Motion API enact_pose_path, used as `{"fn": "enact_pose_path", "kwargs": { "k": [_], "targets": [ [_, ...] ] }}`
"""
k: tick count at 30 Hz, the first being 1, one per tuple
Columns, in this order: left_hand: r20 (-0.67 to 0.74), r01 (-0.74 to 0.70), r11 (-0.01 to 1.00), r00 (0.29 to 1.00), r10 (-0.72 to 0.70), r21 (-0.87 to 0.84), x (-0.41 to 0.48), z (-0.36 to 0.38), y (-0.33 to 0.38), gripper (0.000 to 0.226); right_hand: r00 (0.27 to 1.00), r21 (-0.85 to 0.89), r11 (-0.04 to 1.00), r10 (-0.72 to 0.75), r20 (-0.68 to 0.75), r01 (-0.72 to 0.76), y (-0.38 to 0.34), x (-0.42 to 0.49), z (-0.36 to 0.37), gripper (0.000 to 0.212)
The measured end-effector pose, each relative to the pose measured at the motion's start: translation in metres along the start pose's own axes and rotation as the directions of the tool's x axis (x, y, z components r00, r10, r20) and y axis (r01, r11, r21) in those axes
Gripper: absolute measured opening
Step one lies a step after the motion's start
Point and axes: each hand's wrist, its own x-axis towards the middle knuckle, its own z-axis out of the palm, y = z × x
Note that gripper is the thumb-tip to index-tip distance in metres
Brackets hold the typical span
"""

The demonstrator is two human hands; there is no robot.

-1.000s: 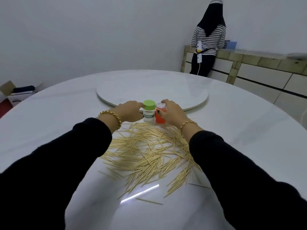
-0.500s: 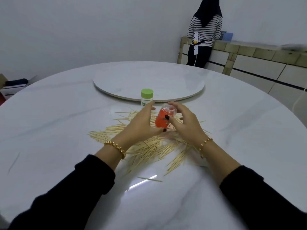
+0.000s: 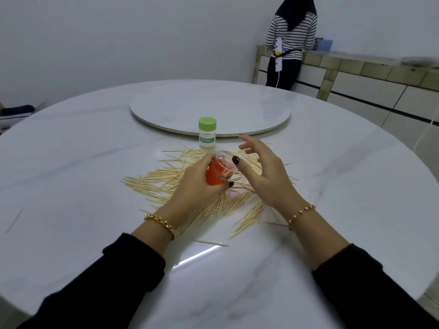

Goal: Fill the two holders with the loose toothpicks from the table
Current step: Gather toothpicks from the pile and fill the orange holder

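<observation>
Table (image 3: 95,162): orange holder (image 3: 217,172) in left hand (image 3: 197,188)

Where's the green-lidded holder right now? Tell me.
In the head view, the green-lidded holder stands upright on the table, centre, at the near edge of the turntable, beyond the toothpick pile.

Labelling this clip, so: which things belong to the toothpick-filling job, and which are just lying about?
Job: orange holder, held by the left hand; green-lidded holder; loose toothpicks.
Lying about: turntable; sideboard; person beside it.
</observation>
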Motion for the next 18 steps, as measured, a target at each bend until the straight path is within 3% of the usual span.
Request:
{"fn": "enact_pose_path", "kwargs": {
  "k": [8, 18],
  "targets": [
    [0.048, -0.016, 0.999, 0.999, 0.014, 0.05, 0.0007, 0.0052, -0.0014, 0.053, 0.999, -0.164, 0.986, 0.038, -0.021, -0.041, -0.0055, 0.0034, 0.0058, 0.054],
    [0.068, 0.028, 0.995, 0.997, -0.035, 0.097, 0.0037, 0.005, -0.0075, 0.052, 1.0, -0.184, 0.982, 0.027, -0.009, -0.028, -0.0053, 0.0065, 0.0071, 0.049]
  ]
}}
